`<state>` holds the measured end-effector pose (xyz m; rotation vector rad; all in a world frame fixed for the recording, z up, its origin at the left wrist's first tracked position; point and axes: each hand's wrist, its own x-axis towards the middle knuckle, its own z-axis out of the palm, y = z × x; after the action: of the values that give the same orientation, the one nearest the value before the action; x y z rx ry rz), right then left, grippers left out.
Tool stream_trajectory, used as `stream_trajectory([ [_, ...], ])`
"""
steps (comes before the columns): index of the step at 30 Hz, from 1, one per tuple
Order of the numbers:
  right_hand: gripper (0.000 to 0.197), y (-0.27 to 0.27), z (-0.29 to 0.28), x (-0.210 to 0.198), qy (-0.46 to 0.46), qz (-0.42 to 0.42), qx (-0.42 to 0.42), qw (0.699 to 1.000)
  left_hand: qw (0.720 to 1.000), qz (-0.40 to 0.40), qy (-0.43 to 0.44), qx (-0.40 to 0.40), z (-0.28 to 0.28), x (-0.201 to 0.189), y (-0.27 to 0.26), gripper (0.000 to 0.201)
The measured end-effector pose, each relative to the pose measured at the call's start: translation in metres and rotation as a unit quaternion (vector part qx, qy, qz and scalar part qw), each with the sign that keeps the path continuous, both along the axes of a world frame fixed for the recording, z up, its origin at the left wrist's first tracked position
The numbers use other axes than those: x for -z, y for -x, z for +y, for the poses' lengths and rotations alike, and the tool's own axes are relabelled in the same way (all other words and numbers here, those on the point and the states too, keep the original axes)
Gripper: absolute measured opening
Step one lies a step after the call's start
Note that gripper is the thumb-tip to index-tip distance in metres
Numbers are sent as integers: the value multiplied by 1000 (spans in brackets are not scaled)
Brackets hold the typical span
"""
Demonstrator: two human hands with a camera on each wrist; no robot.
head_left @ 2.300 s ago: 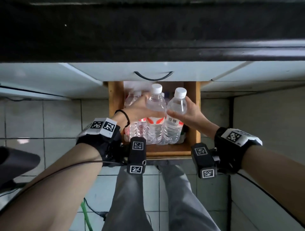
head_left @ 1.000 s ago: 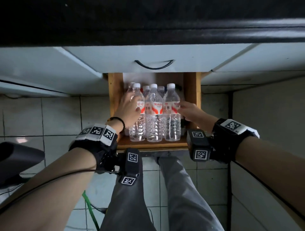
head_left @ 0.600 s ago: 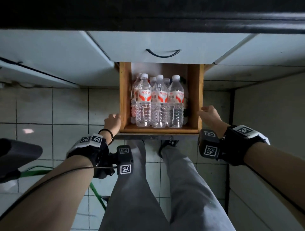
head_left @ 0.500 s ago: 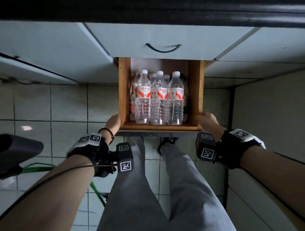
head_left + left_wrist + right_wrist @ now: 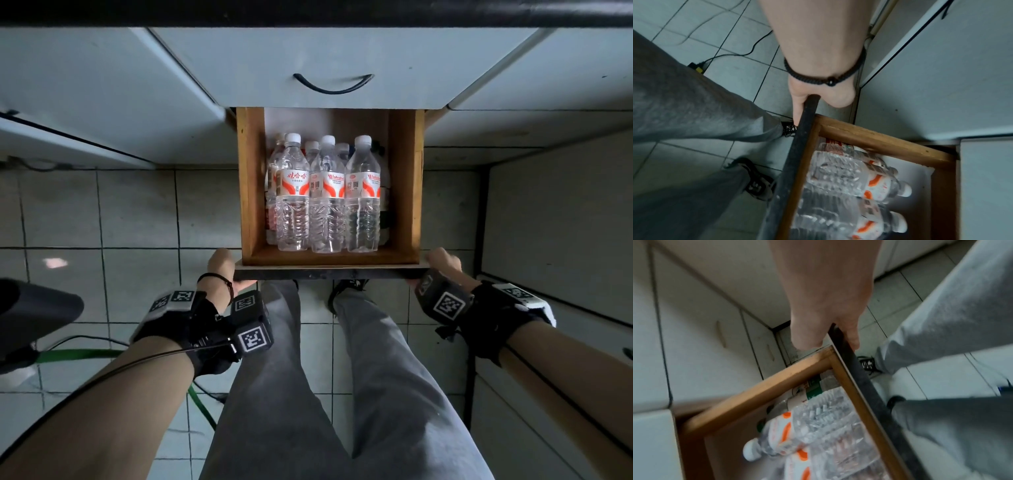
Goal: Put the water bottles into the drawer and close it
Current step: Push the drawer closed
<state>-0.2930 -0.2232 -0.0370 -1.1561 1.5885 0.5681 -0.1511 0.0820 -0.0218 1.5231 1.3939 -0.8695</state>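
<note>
Gripping the dark front panel [image 5: 329, 273] of the open wooden drawer [image 5: 247, 192] at both ends, left hand [image 5: 222, 265] & right hand [image 5: 442, 260] sit equally near, w/ the clear plastic water bottles [image 5: 327, 195] lying inside, necks pointing straight ahead toward the cabinet, so closing likely needs an even forward push.

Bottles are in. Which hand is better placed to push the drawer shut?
Neither clearly: the left hand grips the drawer front at its left corner and the right hand grips its right corner. Pushing with both should keep it square.
</note>
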Motion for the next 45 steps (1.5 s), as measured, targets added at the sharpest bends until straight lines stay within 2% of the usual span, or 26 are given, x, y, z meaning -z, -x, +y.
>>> stream_trajectory([
  [1, 39, 0, -2, 2, 5, 9, 2, 1000, 1000, 11, 2, -12, -2, -3, -1, 19],
  [3, 46, 1, -6, 6, 48, 41, 15, 998, 999, 28, 5, -44, -6, -8, -5, 27],
  [6, 33, 6, -11, 21, 84, 59, 44, 994, 999, 24, 1, -49, -9, -8, -10, 30],
  [9, 36, 0, -7, 21, 89, 75, 66, 991, 999, 23, -18, -35, -10, -5, -13, 39],
  [14, 37, -10, 6, 7, 108, 80, 105, 985, 999, -2, -42, -17, -16, -8, -12, 39],
  [17, 45, -9, 5, 8, 94, 77, 92, 988, 998, -20, -61, -27, -16, -5, -10, 40],
  [20, 41, -8, 4, 15, 110, 107, 101, 983, 996, -19, -89, -6, -13, 0, -12, 31],
  [22, 47, -9, 3, 19, 119, 110, 72, 984, 996, -25, -86, -11, -12, 2, -13, 31],
  [25, 31, -2, -4, 36, 108, 113, 47, 987, 996, -28, -85, -16, -12, 3, -17, 43],
  [27, 28, -4, -4, 36, 113, 116, 42, 986, 996, -31, -86, -24, -13, 3, -21, 43],
  [30, 21, -11, -10, 42, 118, 105, 46, 986, 996, -39, -71, -29, -16, 4, -31, 42],
  [38, 41, -66, -26, 24, 122, 49, 64, 989, 996, -77, -22, -27, -26, 1, -73, 39],
  [40, 29, -80, -30, 17, 121, 35, 69, 990, 995, -93, 1, -36, -29, 0, -84, 30],
  [42, 5, -100, -26, 4, 103, -16, 95, 990, 992, -112, 25, -54, -32, -1, -95, 25],
  [44, 23, -113, -28, 1, 75, -81, 114, 987, 988, -129, 40, -73, -34, -3, -105, 25],
  [45, 25, -118, -32, 2, 70, -103, 109, 986, 985, -139, 51, -90, -34, -3, -109, 25],
])
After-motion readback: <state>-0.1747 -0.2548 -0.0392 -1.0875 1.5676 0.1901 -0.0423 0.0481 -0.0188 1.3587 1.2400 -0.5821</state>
